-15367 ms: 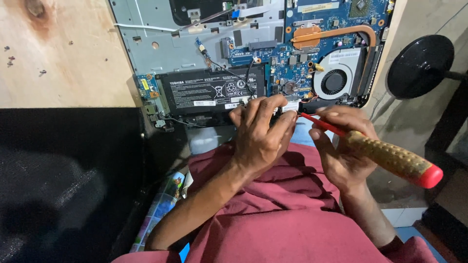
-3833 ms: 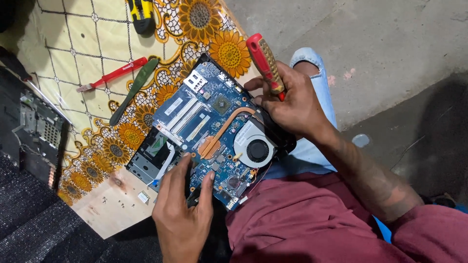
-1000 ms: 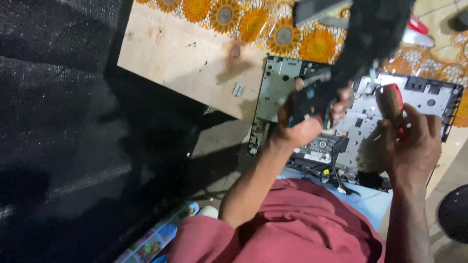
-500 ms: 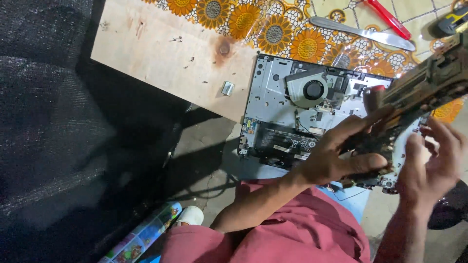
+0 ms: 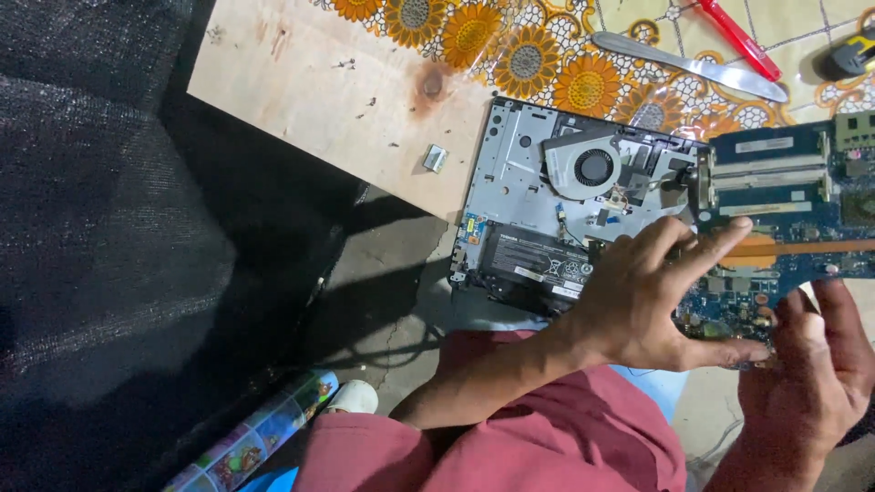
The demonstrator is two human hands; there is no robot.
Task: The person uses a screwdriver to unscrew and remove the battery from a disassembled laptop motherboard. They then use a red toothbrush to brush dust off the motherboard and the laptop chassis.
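Observation:
My left hand (image 5: 643, 296) and my right hand (image 5: 811, 364) together hold a blue laptop motherboard (image 5: 788, 205) lifted off to the right of the opened laptop base (image 5: 529, 191). Left fingers lie across the board's copper heat pipe; the right hand cups its lower edge from below. In the grey base sit a black battery (image 5: 538, 264) and a round cooling fan (image 5: 592, 169). The base rests partly on my lap, partly on a wooden board (image 5: 337, 91).
A small metal part (image 5: 436, 158) lies on the wooden board. On the sunflower-patterned cloth (image 5: 510, 46) behind lie a metal blade tool (image 5: 688, 66), a red-handled screwdriver (image 5: 738, 36) and a yellow-black tool (image 5: 852, 56). Dark fabric fills the left. A colourful roll (image 5: 255, 442) lies low left.
The motherboard has come down from a tilted, raised position to lie flatter at the right of the base. Both hands stay on it. The view shifted slightly.

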